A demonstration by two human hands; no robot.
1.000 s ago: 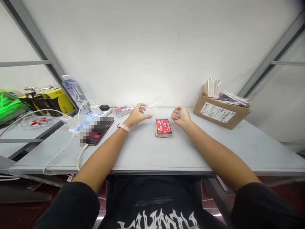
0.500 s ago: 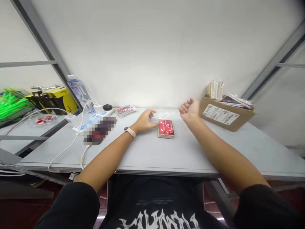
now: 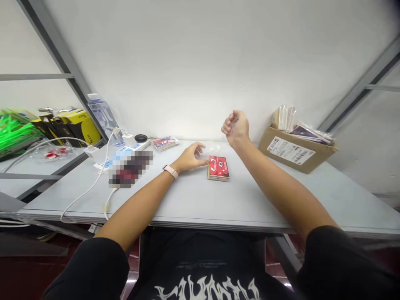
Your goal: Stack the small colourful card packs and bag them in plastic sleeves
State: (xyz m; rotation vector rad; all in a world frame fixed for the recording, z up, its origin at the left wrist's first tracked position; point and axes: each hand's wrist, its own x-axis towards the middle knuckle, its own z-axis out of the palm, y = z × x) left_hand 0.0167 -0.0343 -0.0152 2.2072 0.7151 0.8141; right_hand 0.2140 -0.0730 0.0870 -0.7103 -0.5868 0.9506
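My left hand rests on the table with thumb and fingers apart. Its thumb tip touches the left edge of a stack of red printed cards. Just behind the stack lies a piece of clear plastic film, faint against the table. Above and behind the cards, my right hand is raised off the table with its fingers curled toward the palm. Whether something thin is inside those fingers cannot be made out. Another bundle of colourful cards in clear wrap lies behind my left hand.
An open cardboard box holding wrapped packs stands at the right. To the left are a power strip, a blurred-out dark object, white cables and a water bottle. Yellow-black boxes and green strips sit farther left.
My right hand has risen and moved left, away from the table. My left hand stays beside the red cards. Less of the clear film shows behind the stack.
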